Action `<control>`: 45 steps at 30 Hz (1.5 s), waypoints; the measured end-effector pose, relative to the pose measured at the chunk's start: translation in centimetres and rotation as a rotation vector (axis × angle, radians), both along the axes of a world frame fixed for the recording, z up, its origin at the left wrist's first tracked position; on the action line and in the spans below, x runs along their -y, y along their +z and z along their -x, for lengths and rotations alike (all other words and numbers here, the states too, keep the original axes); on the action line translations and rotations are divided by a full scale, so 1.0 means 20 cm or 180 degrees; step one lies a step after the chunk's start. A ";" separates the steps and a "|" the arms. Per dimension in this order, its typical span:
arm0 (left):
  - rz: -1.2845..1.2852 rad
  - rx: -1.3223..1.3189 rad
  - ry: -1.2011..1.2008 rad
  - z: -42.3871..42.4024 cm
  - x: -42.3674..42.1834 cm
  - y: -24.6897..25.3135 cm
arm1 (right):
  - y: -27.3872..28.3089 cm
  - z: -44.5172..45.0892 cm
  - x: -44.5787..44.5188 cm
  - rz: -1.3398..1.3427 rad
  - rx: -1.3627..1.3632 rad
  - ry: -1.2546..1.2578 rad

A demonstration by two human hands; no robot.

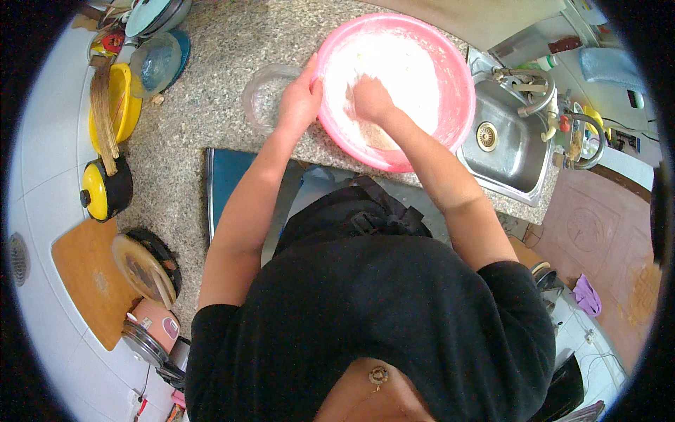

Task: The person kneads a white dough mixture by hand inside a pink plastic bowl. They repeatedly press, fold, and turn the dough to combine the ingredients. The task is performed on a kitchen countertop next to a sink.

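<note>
A large pink plastic basin (pixel 460 105) stands at the counter's front edge, beside the sink. White powder that looks like flour (pixel 406 68) covers its inside, much of it washed out by glare. My left hand (pixel 299 100) grips the basin's left rim, thumb on the near side. Inside the basin, my right hand (pixel 373 99) is pushed into the powder, and its fingers are hidden there. A darker, brownish patch shows just below that hand. Partly behind my left hand sits a clear round bowl (pixel 259 100).
At right is a steel sink (pixel 519 132) with a curved faucet (pixel 540 100). Along the left wall stand a yellow basin (pixel 124 105), bundled wooden sticks (pixel 103 111), a black pot with a yellow lid (pixel 108 190), a wooden board (pixel 95 279) and a round lid (pixel 142 266). Speckled granite (pixel 221 42) forms the countertop.
</note>
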State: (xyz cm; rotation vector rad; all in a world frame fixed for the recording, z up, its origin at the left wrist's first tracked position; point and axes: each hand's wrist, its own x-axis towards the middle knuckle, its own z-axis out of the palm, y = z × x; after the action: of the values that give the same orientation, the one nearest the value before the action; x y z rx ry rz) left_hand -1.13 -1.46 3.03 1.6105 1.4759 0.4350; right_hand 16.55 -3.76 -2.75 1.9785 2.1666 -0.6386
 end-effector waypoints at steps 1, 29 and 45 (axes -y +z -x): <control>-0.0149 -0.0023 -0.0016 0.01 -0.01 -0.07 | -0.05 0.00 0.08 -0.0084 -0.0552 -0.0420; 0.0100 0.0353 0.0088 0.02 -0.01 -0.09 | -0.23 -0.06 0.21 0.0055 -0.2125 -0.1693; -0.1355 -0.2546 -0.0860 0.33 -0.23 -0.30 | -0.13 -0.29 0.42 -0.0535 -0.3507 -0.2456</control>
State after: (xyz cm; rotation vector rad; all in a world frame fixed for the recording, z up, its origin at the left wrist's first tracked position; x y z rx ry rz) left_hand -7.73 3.22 -3.07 2.4703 1.7595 -0.0896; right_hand 22.29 -12.10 -5.29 3.0056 1.7050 -2.1163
